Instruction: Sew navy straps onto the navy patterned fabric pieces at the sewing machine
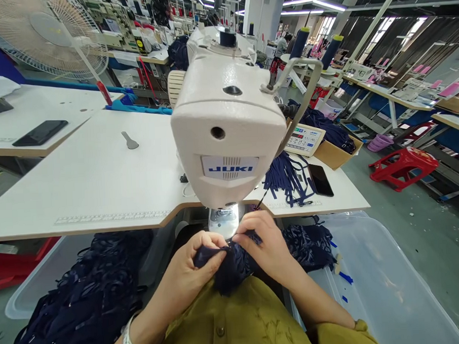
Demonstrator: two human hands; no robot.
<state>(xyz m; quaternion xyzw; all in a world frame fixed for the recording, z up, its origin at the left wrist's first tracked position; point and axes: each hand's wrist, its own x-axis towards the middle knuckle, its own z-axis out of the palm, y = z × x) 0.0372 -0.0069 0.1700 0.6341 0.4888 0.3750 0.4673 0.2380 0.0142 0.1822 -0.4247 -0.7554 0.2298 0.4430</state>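
Note:
A piece of navy fabric (228,273) hangs between my hands, just below the lit needle area of a white sewing machine (227,126). My left hand (205,256) pinches the fabric's edge between thumb and fingers. Close beside it, my right hand (261,241) is closed on the same fabric with thumb and forefinger. The fingertips of both hands are near each other at the machine's clear guard (224,222). The needle itself cannot be made out. More patterned navy fabric (308,244) lies to the right of my right hand.
A clear bin (386,287) stands at right; another at left holds a navy fabric heap (83,300). On the table (100,182) lie a small metal piece (130,141), navy strips (285,177) and a phone (321,180). A fan (48,33) stands at back left.

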